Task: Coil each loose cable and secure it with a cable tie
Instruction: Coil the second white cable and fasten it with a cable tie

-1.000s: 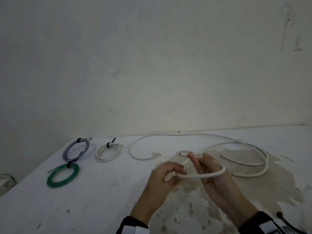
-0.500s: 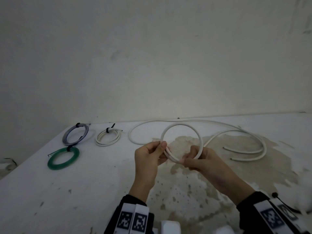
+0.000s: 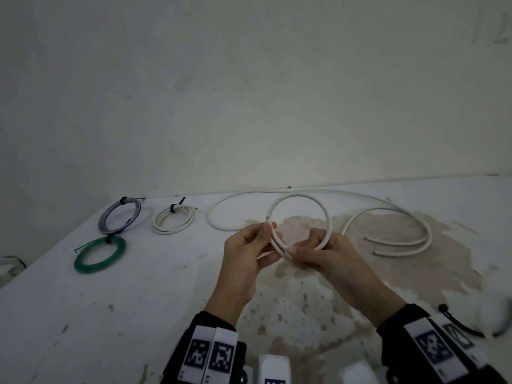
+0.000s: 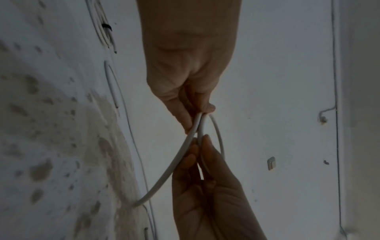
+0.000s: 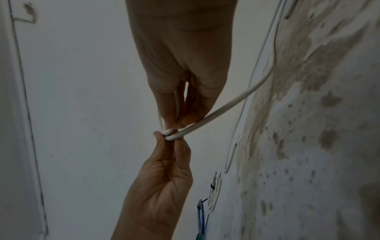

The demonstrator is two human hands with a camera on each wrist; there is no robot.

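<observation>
1. The step in hand appears to be coiling: one white cable [image 3: 300,202] has been bent into a first round loop, held upright above the tabletop [image 3: 138,295].
2. The left hand [image 3: 245,254] pinches the loop's lower left side, where two strands overlap, between thumb and fingers.
3. The right hand [image 3: 322,256] grips the bottom of the loop just beside it, fingers curled round the strands. The two hands nearly touch.
4. From the right hand, the rest of the cable trails away to the right and lies in loose curves on a stained patch of the tabletop; more loose white cable curves along the back edge by the wall.
5. Three finished coils lie well apart to the left, each with a dark tie: a blue-grey coil [image 3: 119,216], a green coil [image 3: 99,254] and a small white coil [image 3: 173,221].
6. The next move probably calls for drawing in more slack with the right hand and laying another turn onto the loop while the left keeps the overlap pinched.
7. No spare cable tie can be clearly made out.
</observation>
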